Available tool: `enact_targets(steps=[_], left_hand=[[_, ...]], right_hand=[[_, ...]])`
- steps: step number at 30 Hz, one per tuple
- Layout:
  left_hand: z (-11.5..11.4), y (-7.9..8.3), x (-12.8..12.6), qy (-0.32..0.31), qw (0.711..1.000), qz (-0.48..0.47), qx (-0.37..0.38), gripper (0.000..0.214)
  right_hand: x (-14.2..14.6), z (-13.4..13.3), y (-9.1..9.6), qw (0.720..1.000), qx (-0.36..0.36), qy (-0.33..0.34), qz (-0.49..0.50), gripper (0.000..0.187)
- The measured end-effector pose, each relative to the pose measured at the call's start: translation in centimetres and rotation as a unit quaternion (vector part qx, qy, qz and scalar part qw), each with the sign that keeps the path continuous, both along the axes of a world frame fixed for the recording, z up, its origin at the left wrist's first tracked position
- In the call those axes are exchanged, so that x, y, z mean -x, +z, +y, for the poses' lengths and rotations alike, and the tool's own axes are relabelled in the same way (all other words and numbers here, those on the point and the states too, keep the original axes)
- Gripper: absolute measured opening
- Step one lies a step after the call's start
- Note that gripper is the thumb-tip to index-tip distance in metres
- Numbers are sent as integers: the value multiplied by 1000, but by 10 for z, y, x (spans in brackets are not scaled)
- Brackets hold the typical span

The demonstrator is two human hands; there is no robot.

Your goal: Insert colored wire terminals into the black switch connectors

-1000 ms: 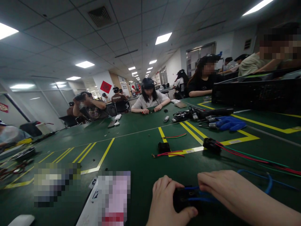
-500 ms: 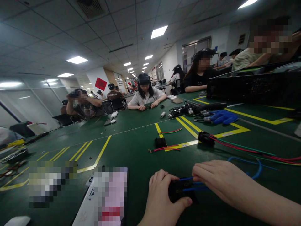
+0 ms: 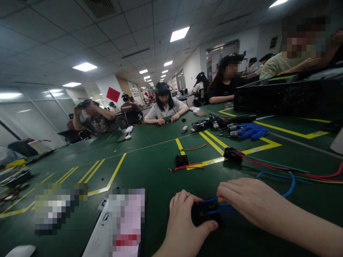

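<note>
My left hand (image 3: 184, 221) is wrapped round a small black block (image 3: 206, 213), thumb along its near side and fingers on its far side, keeping it on the green table. Blue wires (image 3: 221, 211) run from the block toward the right. Fingers of my right hand (image 3: 241, 198) are pinched on a blue wire close to the block. The wire's far part loops out behind my right wrist as a blue curve (image 3: 291, 187). My right fingertips partly hide where the wires meet the block.
Beyond my hands lie a black connector (image 3: 233, 154) with red and green wires and another black block (image 3: 181, 160). Farther back are a blue glove (image 3: 252, 131) and tools with cables. A black case (image 3: 284, 96) stands right; a pink-and-white sheet (image 3: 128, 221) lies left. Co-workers sit opposite.
My view has shifted very slightly. Both hands keep nearly the same hold on the block and the wire.
</note>
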State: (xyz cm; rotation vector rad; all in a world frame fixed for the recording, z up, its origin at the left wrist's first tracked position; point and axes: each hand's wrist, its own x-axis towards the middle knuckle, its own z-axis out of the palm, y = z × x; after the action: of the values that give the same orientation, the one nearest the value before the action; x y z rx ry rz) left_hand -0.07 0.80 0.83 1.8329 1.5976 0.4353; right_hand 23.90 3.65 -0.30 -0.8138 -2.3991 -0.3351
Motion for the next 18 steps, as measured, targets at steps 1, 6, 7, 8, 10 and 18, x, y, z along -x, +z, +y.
enact_targets(steps=[1, 6, 7, 8, 10, 18], left_hand=[[0, 0, 0, -2, 1000, 0, -1, 43], [1, -2, 1, -6, 1000, -1, 1, 41], [1, -2, 1, -7, 1000, -2, 0, 41], [0, -2, 1, -7, 1000, -2, -1, 41], [0, -3, 1, -9, 1000, -2, -3, 41], [-1, -3, 1, -12, 1000, 3, -10, 40]], right_hand=[[0, -1, 1, 1000, -22, 8, 1, 28], [-1, 1, 8, 996, 78, -18, -36, 27], [-2, 2, 9, 991, 120, -29, -47, 26], [-2, 4, 10, 984, 161, -39, -60, 26], [-2, 5, 12, 970, 224, -52, -80, 25], [-2, -1, 11, 995, 92, -11, -25, 26]])
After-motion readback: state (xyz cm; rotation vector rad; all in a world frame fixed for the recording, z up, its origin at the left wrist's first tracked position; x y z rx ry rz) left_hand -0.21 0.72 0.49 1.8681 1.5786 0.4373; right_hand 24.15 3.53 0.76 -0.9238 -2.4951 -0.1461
